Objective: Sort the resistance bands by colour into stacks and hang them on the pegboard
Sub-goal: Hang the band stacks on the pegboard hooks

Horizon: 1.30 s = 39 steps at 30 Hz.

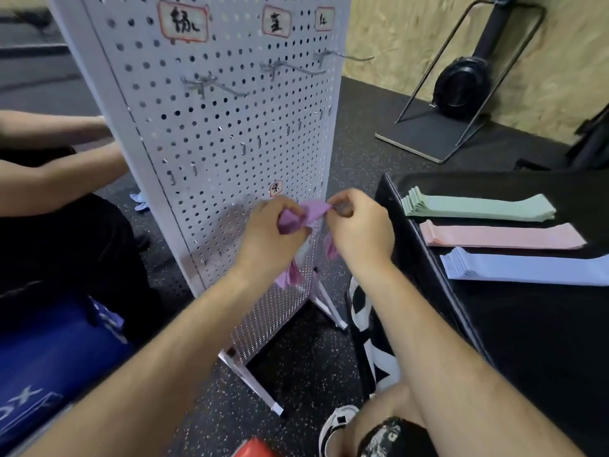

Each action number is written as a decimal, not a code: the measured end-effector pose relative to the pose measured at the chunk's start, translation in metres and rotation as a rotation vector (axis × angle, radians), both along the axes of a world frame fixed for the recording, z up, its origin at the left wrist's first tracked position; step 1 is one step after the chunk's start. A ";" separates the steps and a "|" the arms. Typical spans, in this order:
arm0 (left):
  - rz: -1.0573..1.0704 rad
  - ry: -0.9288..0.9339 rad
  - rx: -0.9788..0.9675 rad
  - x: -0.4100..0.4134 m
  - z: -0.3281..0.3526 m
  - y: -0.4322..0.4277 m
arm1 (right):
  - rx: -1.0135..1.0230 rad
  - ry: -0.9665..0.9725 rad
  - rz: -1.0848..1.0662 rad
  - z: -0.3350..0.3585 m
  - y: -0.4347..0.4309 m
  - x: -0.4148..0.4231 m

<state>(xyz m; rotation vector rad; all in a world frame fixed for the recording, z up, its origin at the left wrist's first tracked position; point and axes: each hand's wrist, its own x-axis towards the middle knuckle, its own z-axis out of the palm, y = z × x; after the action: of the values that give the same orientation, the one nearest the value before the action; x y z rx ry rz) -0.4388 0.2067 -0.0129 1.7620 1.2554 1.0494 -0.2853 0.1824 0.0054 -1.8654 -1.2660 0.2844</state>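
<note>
At pegboard (214,133), purple bands (309,211) hanging vertically, left hand (273,232), right hand (361,229) pinching

I'd call this a gym room: speckled black rubber floor (296,374), a black padded bench (527,351) carrying stacks of resistance bands (501,236), and dark fitness gear (461,85) on a floor stand (425,135) against a chipboard wall (576,61).

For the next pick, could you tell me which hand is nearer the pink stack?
Right. The right hand sits left of the pink stack; the left hand farther left.
</note>
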 end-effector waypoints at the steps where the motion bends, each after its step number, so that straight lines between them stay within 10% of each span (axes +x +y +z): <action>1: 0.006 0.004 0.012 0.001 0.007 0.008 | 0.008 0.003 -0.005 0.004 0.007 0.000; 21: 0.007 0.313 -0.055 0.009 -0.045 0.059 | -0.337 0.289 0.342 -0.052 0.035 0.001; 30: 0.067 0.740 0.247 0.018 -0.013 0.011 | -0.288 -0.208 0.283 -0.037 -0.019 0.016; 39: -0.198 0.590 0.483 0.115 -0.012 -0.061 | -0.307 -0.321 0.124 -0.014 -0.101 0.091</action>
<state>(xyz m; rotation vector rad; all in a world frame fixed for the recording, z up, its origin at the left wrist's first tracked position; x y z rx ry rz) -0.3240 0.1458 -0.0246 2.6460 1.1780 0.7799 -0.1945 0.0816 -0.0090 -2.1576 -1.6339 0.2640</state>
